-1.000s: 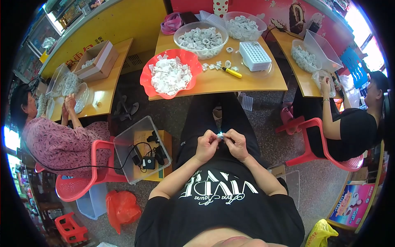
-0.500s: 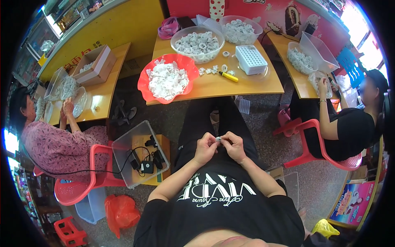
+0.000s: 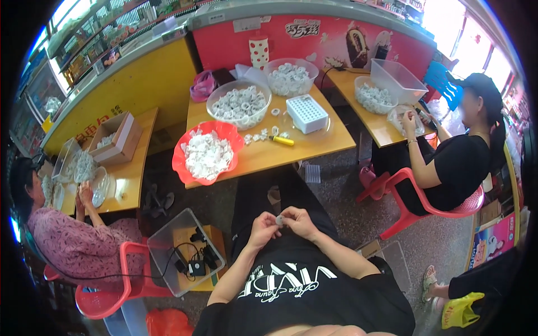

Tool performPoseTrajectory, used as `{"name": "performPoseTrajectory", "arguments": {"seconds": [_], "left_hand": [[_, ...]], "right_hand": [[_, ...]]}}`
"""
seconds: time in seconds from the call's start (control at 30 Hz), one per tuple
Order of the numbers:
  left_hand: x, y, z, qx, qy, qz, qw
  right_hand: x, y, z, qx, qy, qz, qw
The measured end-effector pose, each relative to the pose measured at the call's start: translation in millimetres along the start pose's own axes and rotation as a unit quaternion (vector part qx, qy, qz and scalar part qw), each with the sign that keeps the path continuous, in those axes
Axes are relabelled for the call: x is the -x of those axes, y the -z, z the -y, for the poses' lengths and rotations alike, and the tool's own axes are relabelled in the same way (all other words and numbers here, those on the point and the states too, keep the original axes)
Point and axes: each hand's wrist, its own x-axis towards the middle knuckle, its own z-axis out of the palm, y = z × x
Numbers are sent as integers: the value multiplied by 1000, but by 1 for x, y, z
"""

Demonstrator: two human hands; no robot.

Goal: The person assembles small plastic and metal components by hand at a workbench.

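Observation:
Above my lap, my left hand (image 3: 264,229) and my right hand (image 3: 300,224) meet with fingertips pinched on a small round white plastic piece (image 3: 279,220). Its details are too small to make out. Beyond my knees stands a wooden table (image 3: 269,163). On its near left is a scalloped red bowl (image 3: 179,162) heaped with white scraps. Behind it, a clear bowl (image 3: 245,123) and another clear bowl (image 3: 295,94) hold many white ring-like pieces. A yellow-handled tool (image 3: 282,140) lies near loose white bits (image 3: 256,136), beside a white tray (image 3: 307,115) with rows of holes.
Seated co-workers handle similar pieces at the left table (image 3: 128,187) and right table (image 3: 350,92). By my left side, a clear bin (image 3: 162,263) contains black adapters and cables. Red plastic chairs (image 3: 417,190) flank me. Someone's sandalled foot (image 3: 430,281) and a yellow bag (image 3: 462,311) are at lower right.
My view has tilted up, so the table sits lower and more counter shows behind. The white piece now shows a rounder face between my fingers. A standing person's leg has appeared at lower right.

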Motion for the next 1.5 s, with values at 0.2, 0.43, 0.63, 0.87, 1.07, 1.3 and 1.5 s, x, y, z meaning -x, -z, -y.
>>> {"name": "performPoseTrajectory", "arguments": {"seconds": [0.2, 0.43, 0.63, 0.87, 1.07, 1.3, 1.5], "left_hand": [[-1, 2, -1, 4, -3, 16, 1000], [-2, 2, -3, 15, -5, 17, 1000], [-4, 5, 3, 28, -12, 19, 999], [-2, 2, 2, 23, -10, 18, 1000], [-3, 2, 1, 16, -7, 9, 1000], [-3, 1, -3, 3, -10, 0, 1000], [-5, 3, -1, 22, 1, 12, 1000]], "right_hand": [[-2, 2, -12, -1, -8, -4, 1000], [-6, 2, -14, -14, -19, 4, 1000], [-6, 1, -13, -20, -2, 1, 1000], [-4, 3, -12, 2, 4, 2, 1000], [-3, 1, -12, -4, -12, 4, 1000], [-6, 1, -7, 7, 15, 0, 1000], [-7, 1, -19, -15, -2, -3, 1000]]}}
